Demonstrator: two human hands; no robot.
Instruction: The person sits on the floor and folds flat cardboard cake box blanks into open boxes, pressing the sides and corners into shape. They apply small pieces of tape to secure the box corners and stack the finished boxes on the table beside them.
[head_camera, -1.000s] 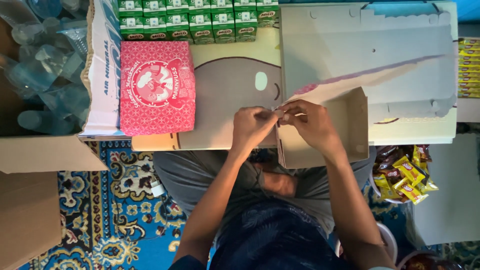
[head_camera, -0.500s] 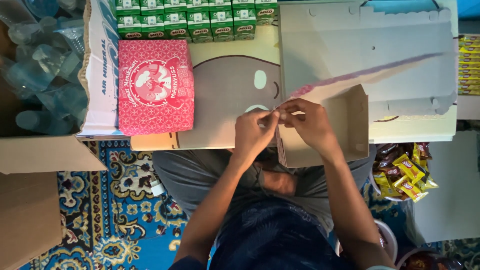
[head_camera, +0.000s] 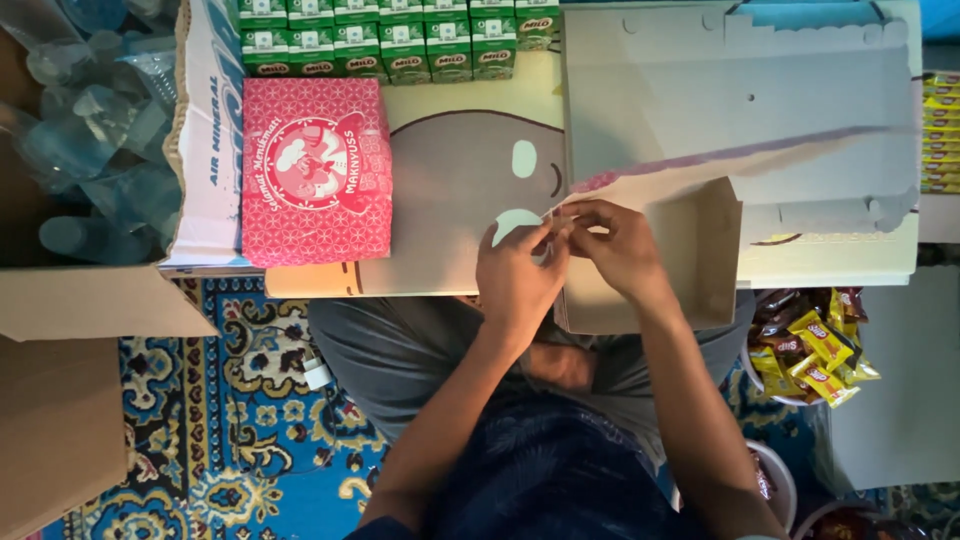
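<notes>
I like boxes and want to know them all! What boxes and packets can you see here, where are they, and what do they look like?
Pink box: left on the low table, square, white round picture.
Green drink cartons: a row along the table's far edge, small.
Cardboard box blank: held by the left hand and right hand, grey-brown, half folded.
Water carton: far left, white and blue, clear bottles beside it.
Snack packets: lower right, yellow and brown.

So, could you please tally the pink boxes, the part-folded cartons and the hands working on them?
Pink box: 1
Part-folded carton: 1
Hands: 2, left hand and right hand, both pinching the carton's edge
Total: 4
</notes>
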